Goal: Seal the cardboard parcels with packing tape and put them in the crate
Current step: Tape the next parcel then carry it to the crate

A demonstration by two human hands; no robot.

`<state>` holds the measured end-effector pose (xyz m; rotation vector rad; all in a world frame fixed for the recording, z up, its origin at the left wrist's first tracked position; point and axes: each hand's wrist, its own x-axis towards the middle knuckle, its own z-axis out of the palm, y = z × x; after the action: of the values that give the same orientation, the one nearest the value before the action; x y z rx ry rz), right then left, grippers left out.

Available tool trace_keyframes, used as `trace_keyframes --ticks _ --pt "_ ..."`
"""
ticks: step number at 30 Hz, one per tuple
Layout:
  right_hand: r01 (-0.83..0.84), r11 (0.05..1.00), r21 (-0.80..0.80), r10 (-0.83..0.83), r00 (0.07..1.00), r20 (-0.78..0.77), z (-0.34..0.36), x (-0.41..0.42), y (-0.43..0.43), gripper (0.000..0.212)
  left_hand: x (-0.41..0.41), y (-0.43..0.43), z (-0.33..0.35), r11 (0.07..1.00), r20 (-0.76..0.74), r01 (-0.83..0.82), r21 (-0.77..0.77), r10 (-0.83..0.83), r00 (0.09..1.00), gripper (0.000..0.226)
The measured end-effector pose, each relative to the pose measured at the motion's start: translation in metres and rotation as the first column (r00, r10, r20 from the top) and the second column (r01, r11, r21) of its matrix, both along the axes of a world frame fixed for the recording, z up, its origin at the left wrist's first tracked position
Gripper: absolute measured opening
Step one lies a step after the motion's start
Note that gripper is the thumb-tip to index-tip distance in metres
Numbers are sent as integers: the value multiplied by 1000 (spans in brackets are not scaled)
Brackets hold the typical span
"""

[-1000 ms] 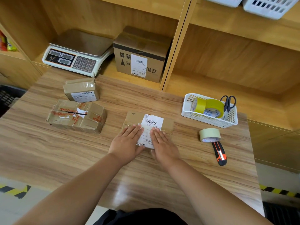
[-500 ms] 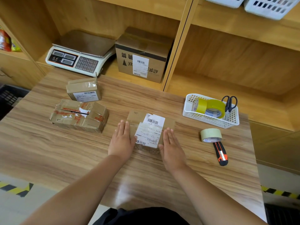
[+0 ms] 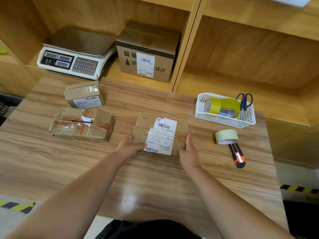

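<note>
Flat mid-table, label up, clear tape across it: parcel; gripped at near left corner by left hand, thumb on top; held at right edge by right hand, thumb up along the side, fingers curled at the near corner; well apart to the left, crumpled parcel and small parcel; to the right, tape roll touching knife; behind those, basket with 2 yellow rolls

Bare forearms, black garment below
</note>
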<state>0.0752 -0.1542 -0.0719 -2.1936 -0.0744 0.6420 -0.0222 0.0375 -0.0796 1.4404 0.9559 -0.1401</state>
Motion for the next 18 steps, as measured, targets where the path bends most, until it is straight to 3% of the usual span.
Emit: trace_keyframes --ticks 4,10,13,18 --pt "163 981 103 -149 979 -138 -1 4 4 66 3 8 0 995 8 69 -67 -68 998 47" --pt "262 949 178 -233 958 -168 4 0 14 49 3 16 2 976 19 153 -153 -151 988 43" --pt "308 938 159 -278 943 -185 3 -1 19 42 3 19 4 967 28 198 -160 -196 980 36" --pt "262 965 32 -257 959 -121 4 -1 22 34 0 20 -1 969 50 222 -110 -217 975 46"
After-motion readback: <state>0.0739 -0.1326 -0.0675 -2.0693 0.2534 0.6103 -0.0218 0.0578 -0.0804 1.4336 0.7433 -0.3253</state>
